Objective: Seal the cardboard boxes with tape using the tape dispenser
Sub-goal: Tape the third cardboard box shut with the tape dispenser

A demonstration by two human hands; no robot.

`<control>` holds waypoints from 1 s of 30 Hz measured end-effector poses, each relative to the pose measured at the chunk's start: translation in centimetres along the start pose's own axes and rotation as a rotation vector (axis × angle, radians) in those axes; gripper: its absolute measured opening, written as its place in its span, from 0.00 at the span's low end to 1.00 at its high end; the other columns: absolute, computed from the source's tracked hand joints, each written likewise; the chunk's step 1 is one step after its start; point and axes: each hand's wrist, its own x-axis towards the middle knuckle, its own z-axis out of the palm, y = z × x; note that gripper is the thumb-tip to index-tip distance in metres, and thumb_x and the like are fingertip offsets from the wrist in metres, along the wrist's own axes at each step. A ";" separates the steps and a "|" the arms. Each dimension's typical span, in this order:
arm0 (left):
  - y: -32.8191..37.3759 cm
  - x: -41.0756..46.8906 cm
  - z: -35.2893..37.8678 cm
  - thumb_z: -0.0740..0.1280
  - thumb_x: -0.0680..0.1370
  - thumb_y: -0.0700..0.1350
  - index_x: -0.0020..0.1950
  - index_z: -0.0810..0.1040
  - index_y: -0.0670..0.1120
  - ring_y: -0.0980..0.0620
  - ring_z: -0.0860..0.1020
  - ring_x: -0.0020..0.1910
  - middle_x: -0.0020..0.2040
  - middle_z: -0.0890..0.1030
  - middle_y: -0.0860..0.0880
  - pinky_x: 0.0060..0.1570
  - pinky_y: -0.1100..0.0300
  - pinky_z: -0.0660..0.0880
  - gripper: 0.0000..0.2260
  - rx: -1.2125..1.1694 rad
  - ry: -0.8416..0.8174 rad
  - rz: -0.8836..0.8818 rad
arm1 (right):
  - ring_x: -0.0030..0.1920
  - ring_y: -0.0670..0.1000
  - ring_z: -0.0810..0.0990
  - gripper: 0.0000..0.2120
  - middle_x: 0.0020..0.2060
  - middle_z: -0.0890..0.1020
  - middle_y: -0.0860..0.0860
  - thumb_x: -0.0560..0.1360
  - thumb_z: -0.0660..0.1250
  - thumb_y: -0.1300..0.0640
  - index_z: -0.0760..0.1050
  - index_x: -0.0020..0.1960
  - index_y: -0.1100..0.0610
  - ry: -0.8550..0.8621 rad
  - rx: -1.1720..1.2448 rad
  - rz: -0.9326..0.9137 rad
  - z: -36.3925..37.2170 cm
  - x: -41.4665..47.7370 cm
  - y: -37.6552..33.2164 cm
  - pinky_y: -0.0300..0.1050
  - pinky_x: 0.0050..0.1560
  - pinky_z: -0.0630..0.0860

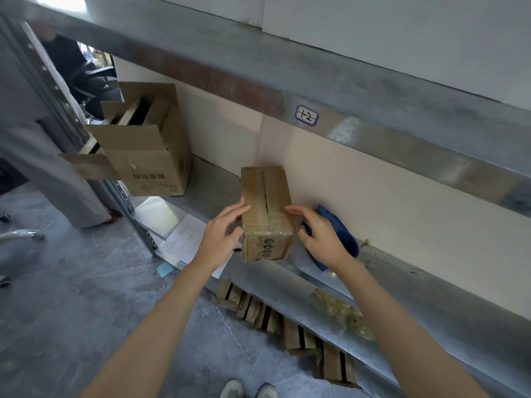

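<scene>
Both my forearms reach forward and up from the bottom of the view, converging on the shelf. My left hand point(222, 225) lies flat against the left side of the small cardboard box point(265, 211), fingers straight and thumb near its lower corner. My right hand point(319, 231) is spread loosely at the box's right side, with the fingertips at its edge; I cannot tell whether the thumb touches. Neither hand grips anything.

The box stands on the metal shelf point(402, 311), its top flaps meeting along a centre seam that gapes slightly. The blue tape dispenser point(344, 239) lies on the shelf just behind my right hand, partly hidden by it, against the wall.

A larger open box point(143, 150) sits further left on the shelf. Paper sheets point(184, 239) overhang the edge, and flattened cardboard pieces point(290, 331) lean on the floor below.
</scene>
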 end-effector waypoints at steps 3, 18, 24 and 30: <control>-0.2 -0.1 0.2 0.63 0.79 0.33 0.72 0.75 0.49 0.51 0.75 0.67 0.73 0.71 0.56 0.63 0.52 0.77 0.22 0.013 0.030 0.030 | 0.61 0.31 0.72 0.21 0.64 0.76 0.45 0.79 0.60 0.71 0.72 0.69 0.57 0.056 0.003 -0.014 0.3 0.1 0.1 0.27 0.62 0.68; -0.6 0.1 1.5 0.70 0.77 0.42 0.67 0.76 0.59 0.61 0.74 0.66 0.67 0.71 0.70 0.63 0.48 0.77 0.20 0.016 0.139 0.042 | 0.59 0.36 0.74 0.16 0.59 0.79 0.45 0.78 0.69 0.60 0.75 0.65 0.59 0.216 0.000 0.019 1.8 0.7 0.1 0.34 0.63 0.72; -0.5 0.2 -0.3 0.70 0.71 0.67 0.75 0.69 0.56 0.62 0.67 0.71 0.73 0.66 0.64 0.67 0.52 0.73 0.35 0.094 -0.078 0.038 | 0.63 0.41 0.72 0.33 0.64 0.75 0.45 0.69 0.74 0.41 0.71 0.70 0.53 0.057 -0.016 -0.004 1.5 0.3 -0.1 0.25 0.61 0.65; -1.0 0.4 0.0 0.73 0.68 0.64 0.76 0.68 0.53 0.59 0.69 0.71 0.72 0.68 0.60 0.66 0.49 0.75 0.39 0.118 -0.030 0.106 | 0.60 0.51 0.77 0.29 0.61 0.79 0.52 0.69 0.77 0.49 0.74 0.66 0.56 0.113 -0.106 -0.102 1.8 0.4 0.8 0.44 0.59 0.75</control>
